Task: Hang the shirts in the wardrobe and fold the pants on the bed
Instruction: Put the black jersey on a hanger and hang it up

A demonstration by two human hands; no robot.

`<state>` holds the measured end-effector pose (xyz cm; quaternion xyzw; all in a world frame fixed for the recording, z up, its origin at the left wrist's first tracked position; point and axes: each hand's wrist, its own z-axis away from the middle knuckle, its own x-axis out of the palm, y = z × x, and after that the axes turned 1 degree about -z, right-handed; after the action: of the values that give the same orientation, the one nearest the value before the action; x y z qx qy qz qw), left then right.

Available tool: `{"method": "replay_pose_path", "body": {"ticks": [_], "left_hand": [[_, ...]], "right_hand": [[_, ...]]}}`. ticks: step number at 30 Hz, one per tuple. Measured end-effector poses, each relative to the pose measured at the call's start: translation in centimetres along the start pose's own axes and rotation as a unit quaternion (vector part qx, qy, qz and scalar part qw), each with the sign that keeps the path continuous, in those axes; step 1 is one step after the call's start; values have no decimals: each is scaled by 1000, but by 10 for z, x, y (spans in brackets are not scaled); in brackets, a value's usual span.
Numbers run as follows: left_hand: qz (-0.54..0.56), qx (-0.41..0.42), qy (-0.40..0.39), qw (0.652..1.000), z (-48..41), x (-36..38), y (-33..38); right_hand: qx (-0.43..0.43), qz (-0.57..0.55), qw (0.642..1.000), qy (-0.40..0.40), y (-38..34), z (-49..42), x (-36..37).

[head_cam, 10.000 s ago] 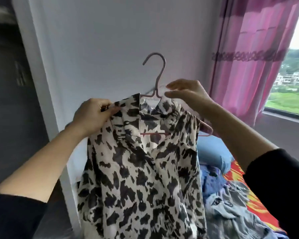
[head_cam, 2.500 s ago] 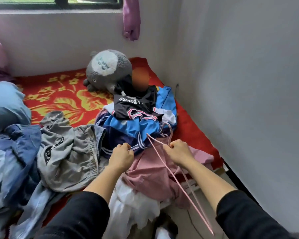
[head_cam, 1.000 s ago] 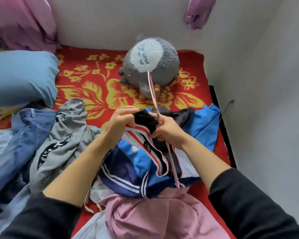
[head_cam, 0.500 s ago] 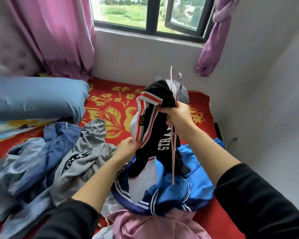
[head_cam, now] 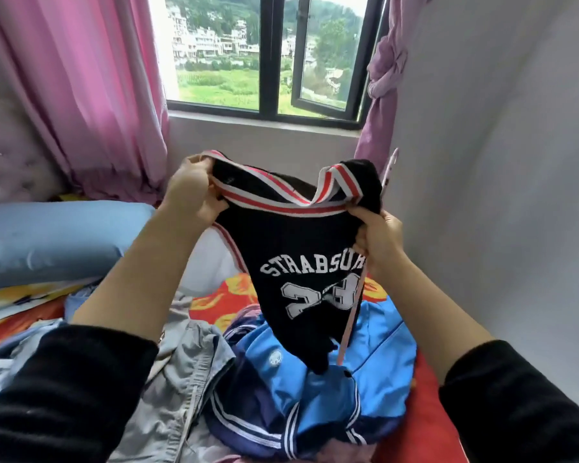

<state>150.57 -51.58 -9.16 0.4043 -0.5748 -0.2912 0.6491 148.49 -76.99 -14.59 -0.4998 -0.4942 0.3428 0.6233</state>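
A jersey (head_cam: 298, 255) above clothes pile (head_cam: 315, 389) on bed (head_cam: 425, 412), pillow (head_cam: 54, 238) left, window (head_cam: 264, 51) behind

Since 0.5 s ago the left hand (head_cam: 194, 192) has risen from the clothes pile (head_cam: 315, 402) to grip the black jersey (head_cam: 298, 248) by a shoulder strap. The jersey, then bunched in the right hand (head_cam: 378, 238), now hangs spread between the 2 hands.

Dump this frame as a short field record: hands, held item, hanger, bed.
left hand: grips one shoulder strap of the jersey
right hand: grips the other strap together with the hanger
jersey: black, red-white trim, held up, printed side to camera
hanger: pink, thin, runs along the jersey's edge by the right hand; not seated in the shoulders
bed: red floral sheet; jacket, grey garment and pillow on it
stage: jersey not yet on hanger
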Motion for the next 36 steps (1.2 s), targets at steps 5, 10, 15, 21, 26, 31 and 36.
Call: {"method": "replay_pose_path", "body": {"ticks": [5,10,15,21,26,31,36], "left_hand": [[-196,68,-41,977,11,20,-23],[-312,28,-59,948,15,12,-52],[-399,17,-66,915,23,17,-73],[-412,-23,-88,907,30,17,-81],[-382,-67,-149,910,35,7,-71],[-338,-86,-181,919,37,-5,-56],[-295,-75,-178,936,44,-15,-40]], "right_hand": [[2,131,991,-4,21,2,-27],[-22,188,981,29,34,-2,-47],[-11,78,997,17,18,-2,-39],[-9,-163,986,-34,-15,4,-20],[-33,-253,965,-56,-37,1,0],[-35,-285,954,-82,-27,-3,27],[9,-281,954,-108,4,-3,53]]}}
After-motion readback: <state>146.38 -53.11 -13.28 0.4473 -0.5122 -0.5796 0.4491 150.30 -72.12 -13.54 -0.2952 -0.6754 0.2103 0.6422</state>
